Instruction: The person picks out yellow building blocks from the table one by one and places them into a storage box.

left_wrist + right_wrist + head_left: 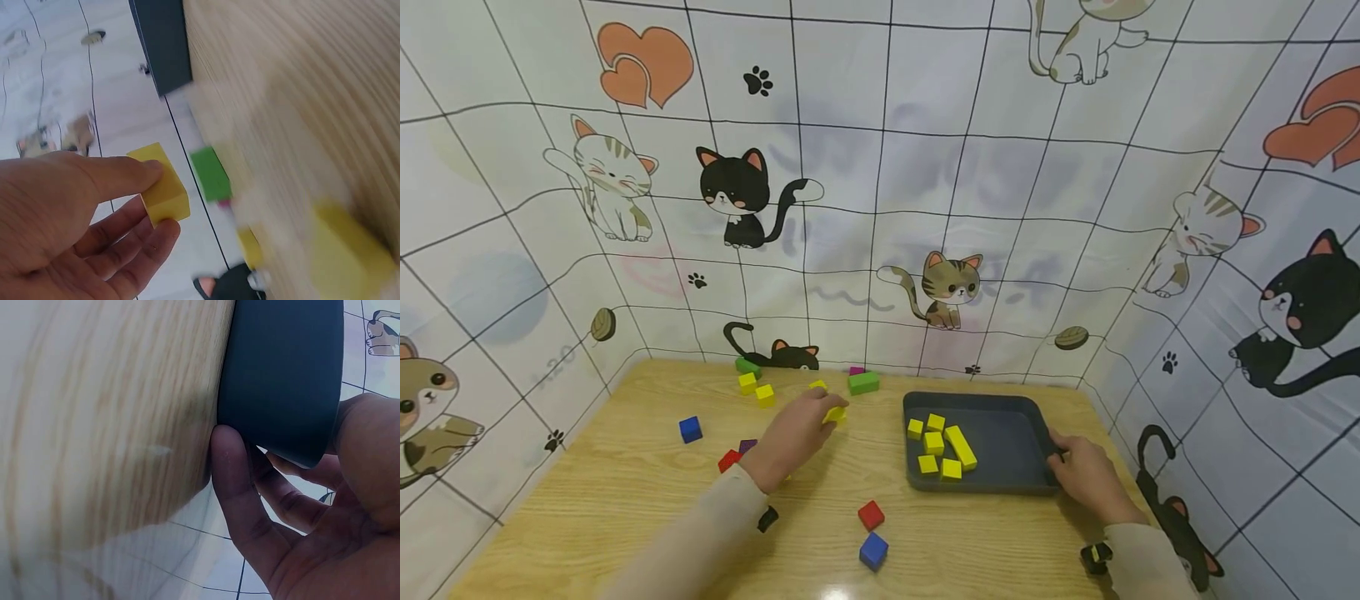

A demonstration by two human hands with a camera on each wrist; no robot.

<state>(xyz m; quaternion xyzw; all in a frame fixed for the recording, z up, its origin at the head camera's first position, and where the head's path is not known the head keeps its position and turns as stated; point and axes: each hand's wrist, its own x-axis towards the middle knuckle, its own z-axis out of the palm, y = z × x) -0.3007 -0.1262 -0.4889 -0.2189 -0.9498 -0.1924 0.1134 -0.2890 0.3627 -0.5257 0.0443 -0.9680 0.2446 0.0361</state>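
My left hand (793,440) pinches a yellow block (835,414) above the middle of the table. In the left wrist view, the thumb lies on one face of this yellow block (165,194) and fingertips support it from below. To the right rests a dark grey tray (1011,442), holding several yellow cubes (933,442) and a longer yellow block (960,448) in its left half. My right hand (1093,477) grips the tray's right edge. The right wrist view shows fingers (234,469) at the underside of the tray (281,375), with the thumb partly hidden behind its wall.
Yellow cubes (765,396) and a green block (863,383) lie near the table's back edge. Left of the left hand are a blue cube (690,429), a red block (728,460) and a purple block (747,446). Another red cube (871,515) and blue cube (873,552) lie in front.
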